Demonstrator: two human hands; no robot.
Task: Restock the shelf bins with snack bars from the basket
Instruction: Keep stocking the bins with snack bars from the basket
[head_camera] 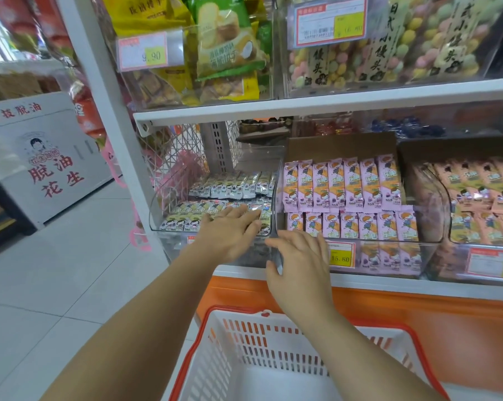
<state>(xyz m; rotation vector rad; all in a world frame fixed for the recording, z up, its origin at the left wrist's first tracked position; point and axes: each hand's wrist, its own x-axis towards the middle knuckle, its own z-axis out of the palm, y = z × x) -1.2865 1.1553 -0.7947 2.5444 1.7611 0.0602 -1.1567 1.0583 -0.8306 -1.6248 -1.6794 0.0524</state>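
At the far left a white cardboard display box with red printed characters (45,157) stands on the pale tiled floor (56,279). Right of it rises the white metal shelf post (108,105), and beside that sits the first clear plastic bin (163,204) on the lower shelf. It holds green-and-white wrapped snack bars (230,183) laid in rows.

The left hand (230,234) reaches into this bin, palm down with straight fingers lying flat on the front row of bars; it grips nothing. Above it, a higher bin carries green and yellow snack bags (224,44) behind a pink price label (143,53).

The right hand (299,261) is just beside the left one, at the front corner where the first bin meets the second clear plastic bin (429,253). Its fingers are spread and nearly straight against that clear corner (the thumb lies on the near side of the edge), and it holds nothing.

The second bin is packed with pink-and-orange wrapped snack bars (342,183) standing in 2 tiers, with a yellow price tag (341,256) on its front. Further right, a third clear bin (454,227) holds peach-coloured wrapped bars (481,198).

Below both forearms, in front of the orange base panel (418,328), is the white slotted plastic basket with a red rim (233,314).
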